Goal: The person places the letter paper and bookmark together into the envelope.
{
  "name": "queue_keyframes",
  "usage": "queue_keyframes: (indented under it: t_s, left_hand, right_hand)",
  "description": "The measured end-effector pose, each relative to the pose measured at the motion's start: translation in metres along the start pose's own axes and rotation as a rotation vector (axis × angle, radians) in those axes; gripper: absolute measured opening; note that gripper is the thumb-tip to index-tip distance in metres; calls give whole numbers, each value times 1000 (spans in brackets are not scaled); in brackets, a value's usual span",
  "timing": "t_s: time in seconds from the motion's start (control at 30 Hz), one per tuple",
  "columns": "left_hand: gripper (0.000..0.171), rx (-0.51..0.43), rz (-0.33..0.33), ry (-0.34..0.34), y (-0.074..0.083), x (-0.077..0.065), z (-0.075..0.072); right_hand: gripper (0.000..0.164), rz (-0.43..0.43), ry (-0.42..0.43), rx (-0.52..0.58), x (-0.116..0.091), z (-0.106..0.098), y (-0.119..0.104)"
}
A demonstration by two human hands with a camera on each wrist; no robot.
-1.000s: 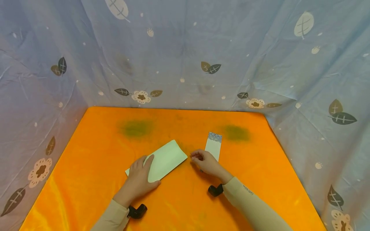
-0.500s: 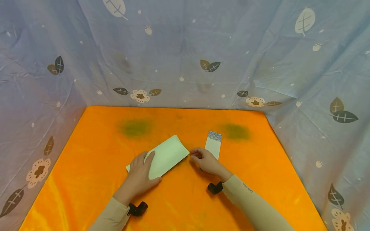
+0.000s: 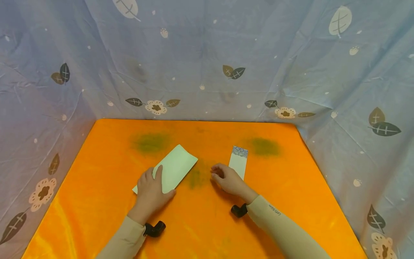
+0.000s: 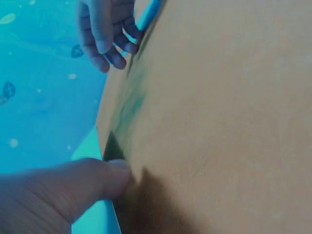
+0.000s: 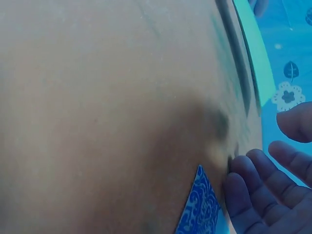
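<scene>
A flat, pale green folded paper or envelope (image 3: 177,167) lies slanted on the left half of the table. My left hand (image 3: 148,196) grips it across its near part, fingers spread over the top and thumb at the right-hand edge. In the left wrist view, the thumb (image 4: 97,183) overlaps the paper's edge. My right hand (image 3: 228,181) holds nothing; its fingers are loosely bent, just right of the paper and apart from it. Under and beyond that hand lies a white strip of card (image 3: 238,166) with a blue patterned end; its other blue-and-white patterned corner shows in the right wrist view.
An orange cloth (image 3: 284,201) covers the table, with darker green smudges on it. Blue-grey curtains (image 3: 207,46) printed with leaves and flowers enclose the back and both sides. A black wrist camera (image 3: 155,229) is strapped to each sleeve.
My left hand first shifts the green paper slightly up toward the right hand, then draws it left, away from it. The right hand stays nearly in place; the white strip lies still.
</scene>
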State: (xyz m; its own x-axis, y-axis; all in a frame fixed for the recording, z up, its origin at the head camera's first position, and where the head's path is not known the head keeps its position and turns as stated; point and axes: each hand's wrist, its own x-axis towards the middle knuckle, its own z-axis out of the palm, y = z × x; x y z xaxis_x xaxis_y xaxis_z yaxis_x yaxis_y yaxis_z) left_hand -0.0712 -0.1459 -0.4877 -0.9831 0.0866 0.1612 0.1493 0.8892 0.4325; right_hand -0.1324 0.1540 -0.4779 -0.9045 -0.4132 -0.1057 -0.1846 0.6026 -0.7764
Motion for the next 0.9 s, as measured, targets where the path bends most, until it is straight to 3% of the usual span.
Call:
queue_keyframes:
  t_s: [0.3,0.47,0.67,0.9]
  left_hand:
    - [99,43,-68,-49,-3,-2,-4]
    - [100,72,-92,-73,-1,-6,-8]
    - [103,96,-150,-132,0,-7,-9]
    - [106,99,-151,-138,-2,-6,-5]
  right_hand:
    - [41,-28,80,-246,-1,4,-4]
    - [42,-107,89,-380,-2,6,-7]
    - [43,-167,90,-428,-1,6,-8]
    - [44,-180,92,-441,1,1,-6]
